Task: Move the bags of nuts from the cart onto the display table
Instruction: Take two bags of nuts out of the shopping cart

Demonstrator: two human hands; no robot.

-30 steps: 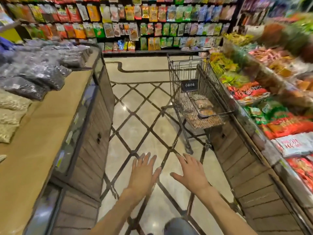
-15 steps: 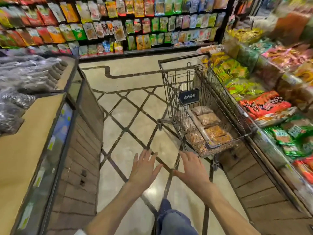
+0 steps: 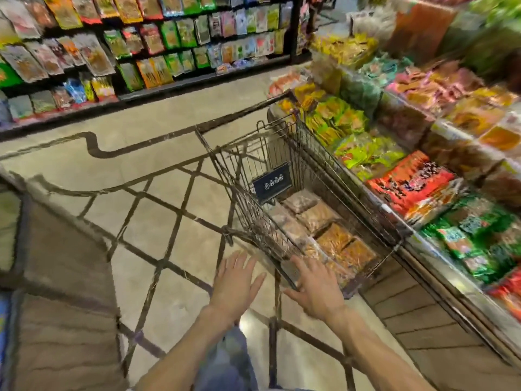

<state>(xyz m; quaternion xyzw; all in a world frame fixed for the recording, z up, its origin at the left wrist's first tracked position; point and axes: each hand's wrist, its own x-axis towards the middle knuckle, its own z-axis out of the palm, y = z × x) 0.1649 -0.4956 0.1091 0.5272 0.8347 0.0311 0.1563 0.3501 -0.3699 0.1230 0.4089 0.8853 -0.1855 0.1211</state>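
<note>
A wire shopping cart (image 3: 234, 176) stands in the aisle against the right-hand display. Several clear bags of brown nuts (image 3: 318, 217) lie in its basket, below a small black sign. My left hand (image 3: 235, 283) is open, palm down, just short of the cart's near left corner. My right hand (image 3: 315, 289) is open too, with its fingers spread at the cart's near rim, over the nearest bags. Neither hand holds anything. Only the wooden side of the display table (image 3: 59, 292) shows at the left edge; its top is out of view.
A long stepped display (image 3: 423, 176) of coloured snack packs runs along the right. Shelves of hanging snack bags (image 3: 158, 40) line the far wall. Tiled floor (image 3: 158, 227) with dark diagonal lines lies between the table and the cart. My knee in jeans (image 3: 225, 365) shows below.
I have walked up to the cart: it fills more of the view and both open hands now reach its near end. The display table top has slid out of view on the left.
</note>
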